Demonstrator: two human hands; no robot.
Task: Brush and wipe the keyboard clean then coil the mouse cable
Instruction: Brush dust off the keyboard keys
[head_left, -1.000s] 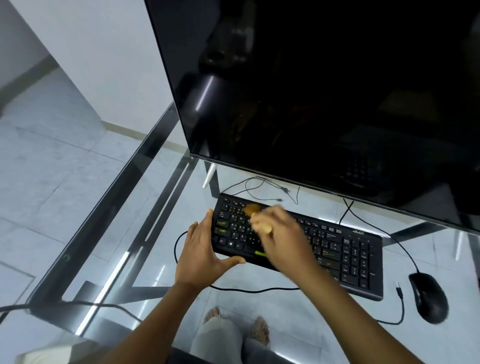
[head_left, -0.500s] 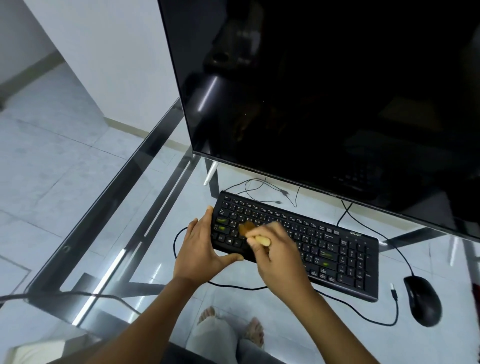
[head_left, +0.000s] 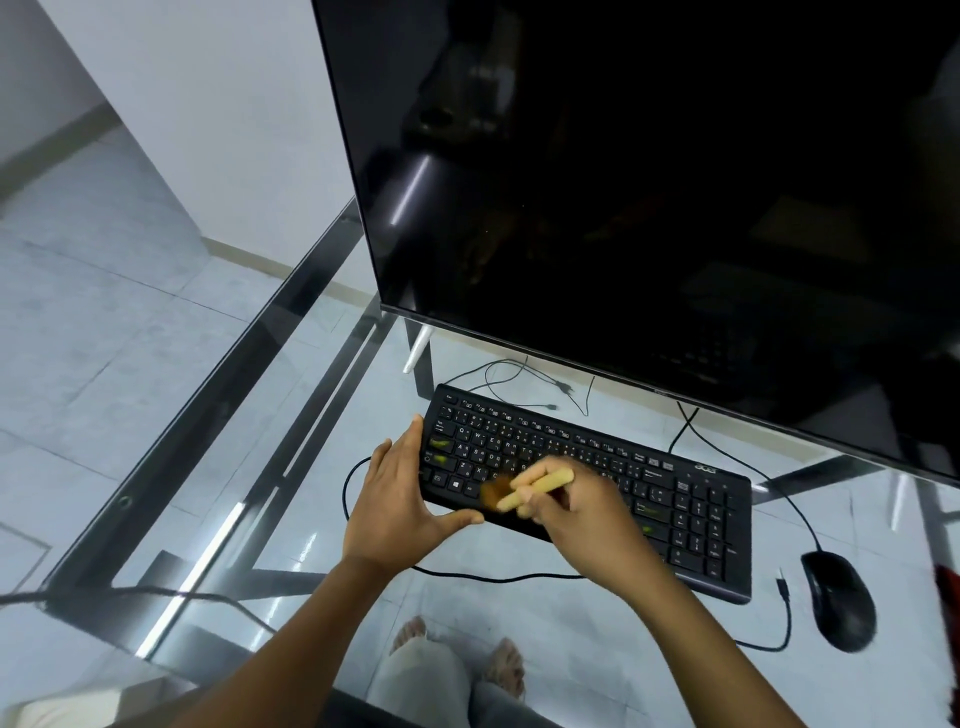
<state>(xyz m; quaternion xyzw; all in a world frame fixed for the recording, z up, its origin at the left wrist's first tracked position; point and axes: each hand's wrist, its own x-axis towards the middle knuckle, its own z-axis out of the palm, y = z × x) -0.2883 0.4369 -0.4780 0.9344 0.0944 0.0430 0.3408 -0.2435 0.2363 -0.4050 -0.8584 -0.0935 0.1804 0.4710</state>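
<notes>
Two things could have gone wrong from here, as I judged it. The keyboard (head_left: 696, 512) lay on a glass table (head_left: 260, 467), and a hard stroke of the brush (head_left: 543, 484) might have slid or skewed it toward the monitor (head_left: 623, 208) if the bracing hand slipped off its corner. The other risk was the loose black lead (head_left: 493, 579) running along the table just in front of the keyboard (it passed under the right forearm). An arm dragging across it could have tugged the keyboard or disturbed the mouse (head_left: 841, 597), which sat well apart at the right. Its cable (head_left: 789, 506) trailed back under the monitor, uncoiled.

The left hand (head_left: 400, 499) was spread wide, fingers straight and together against the keyboard's left end and thumb along the near edge, so the corner sat in the crook between them. It held nothing and only pressed. The right hand (head_left: 587, 519) pinched the brush's pale handle between thumb and curled fingers over the lower-left keys. The brown bristles (head_left: 492, 491) pointed at the near rows, next to the left thumb. Blur hid whether the bristles touched the keys. Brushing looked under way, with wiping and coiling not yet begun.
</notes>
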